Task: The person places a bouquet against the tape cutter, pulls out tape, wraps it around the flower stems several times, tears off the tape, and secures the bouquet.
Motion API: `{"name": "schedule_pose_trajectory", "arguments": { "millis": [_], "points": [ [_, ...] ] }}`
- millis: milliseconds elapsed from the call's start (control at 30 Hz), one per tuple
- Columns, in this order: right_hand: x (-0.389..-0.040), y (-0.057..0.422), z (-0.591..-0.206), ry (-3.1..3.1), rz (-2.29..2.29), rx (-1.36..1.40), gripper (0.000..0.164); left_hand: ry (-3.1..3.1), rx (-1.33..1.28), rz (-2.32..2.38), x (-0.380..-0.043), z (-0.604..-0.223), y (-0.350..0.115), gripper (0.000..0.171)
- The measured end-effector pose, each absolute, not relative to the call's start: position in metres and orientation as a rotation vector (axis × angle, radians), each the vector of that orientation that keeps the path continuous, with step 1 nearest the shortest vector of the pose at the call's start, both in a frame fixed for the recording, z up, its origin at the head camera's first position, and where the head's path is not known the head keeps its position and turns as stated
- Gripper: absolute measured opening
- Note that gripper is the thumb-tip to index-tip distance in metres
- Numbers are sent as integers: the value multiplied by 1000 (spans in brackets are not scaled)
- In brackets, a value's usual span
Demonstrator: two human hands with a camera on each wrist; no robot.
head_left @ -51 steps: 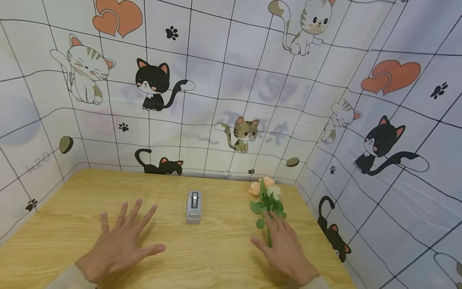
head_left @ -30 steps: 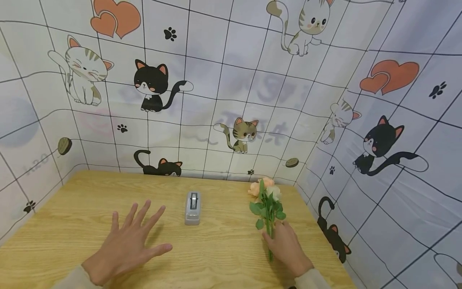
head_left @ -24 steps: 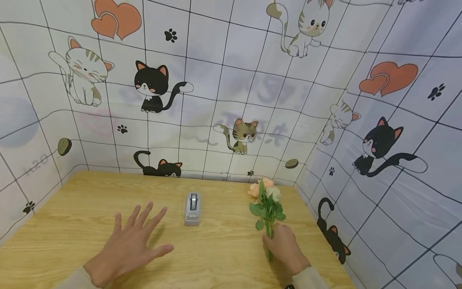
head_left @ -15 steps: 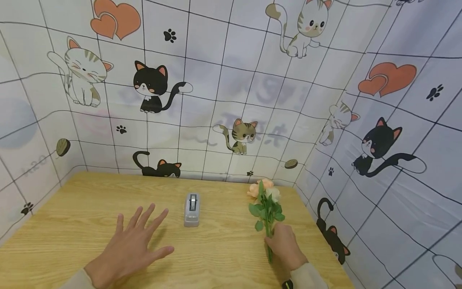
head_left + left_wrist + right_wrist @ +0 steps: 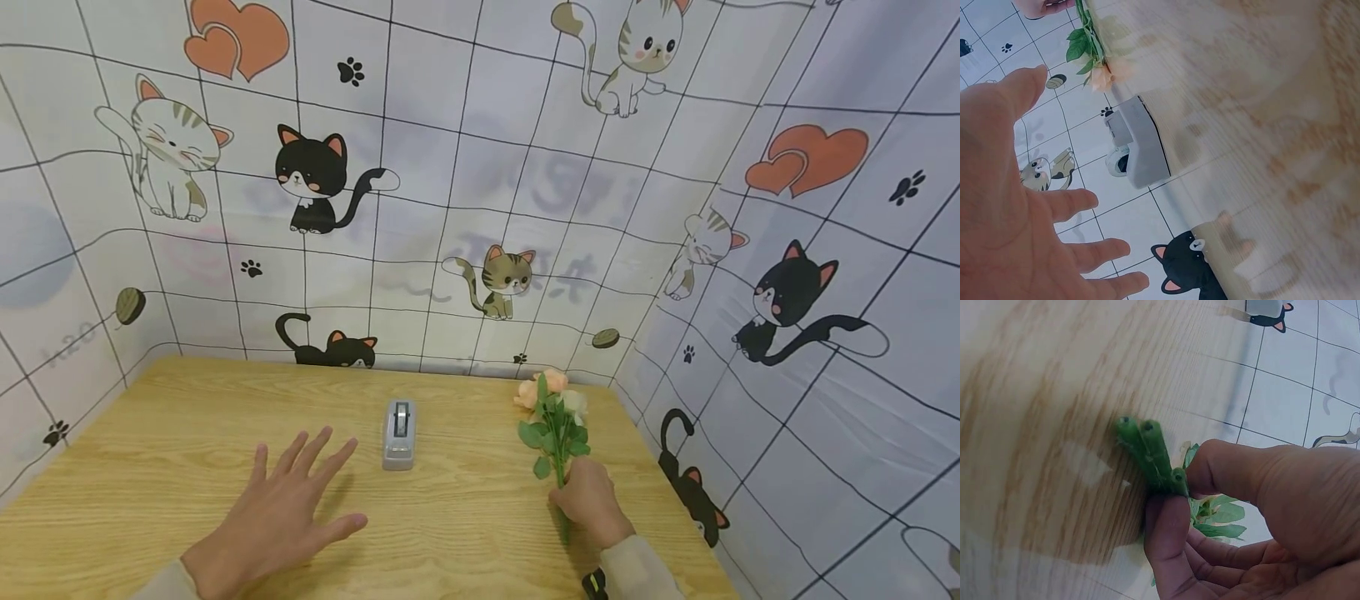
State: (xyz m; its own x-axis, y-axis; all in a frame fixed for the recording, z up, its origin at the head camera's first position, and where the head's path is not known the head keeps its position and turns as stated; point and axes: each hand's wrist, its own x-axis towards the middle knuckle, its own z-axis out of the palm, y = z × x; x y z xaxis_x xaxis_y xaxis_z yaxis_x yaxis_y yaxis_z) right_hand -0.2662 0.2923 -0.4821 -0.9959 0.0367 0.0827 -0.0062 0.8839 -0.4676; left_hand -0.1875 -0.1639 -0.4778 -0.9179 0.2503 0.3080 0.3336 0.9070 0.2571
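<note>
On the right side of the table, my right hand (image 5: 592, 500) pinches the green stems of a small bunch of artificial roses (image 5: 553, 425) with peach and cream blooms. The right wrist view shows the cut stem ends (image 5: 1150, 444) sticking out between thumb and forefinger, close over the wood. My left hand (image 5: 281, 521) is spread with fingers apart and holds nothing. Beyond its fingertips a grey tape dispenser (image 5: 399, 435) stands near the middle of the table; in the left wrist view the dispenser (image 5: 1138, 140) shows side-on with its tape roll.
The wooden table (image 5: 247, 400) reaches back to a white grid-patterned cloth (image 5: 435, 167) printed with cats, hearts and paw marks, which also hangs along the left and right sides. A dark band (image 5: 595, 583) shows at the right sleeve.
My right hand, at first spread over the flowers, has drawn back and taken hold of the stems. The left hand has shifted slightly to the right, still spread. The tape dispenser stays put.
</note>
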Motion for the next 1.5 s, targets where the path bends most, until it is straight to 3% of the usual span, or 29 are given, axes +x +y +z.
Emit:
{"name": "schedule_pose_trajectory", "arguments": {
  "millis": [300, 567, 667, 833, 1033, 1500],
  "points": [
    [-263, 290, -480, -2996, 809, -95, 59, -2783, -475, -460, -186, -476, -162, 95],
    [-263, 291, -482, -3031, 822, -97, 44, -2770, -492, -446, -184, -475, -160, 92],
    [-266, 295, -490, -3028, 782, -58, 31, -2752, -508, -438, -183, -473, -159, 89],
    [-275, 306, -513, -3013, 691, -10, 45, -2717, -543, -431, -183, -471, -158, 85],
    [-256, 286, -484, -2979, 834, 17, 29, -2682, -572, -422, -185, -468, -156, 83],
    [-244, 257, -456, -2882, 981, 125, 34, -2630, -613, -377, -188, -462, -150, 79]
  ]
}}
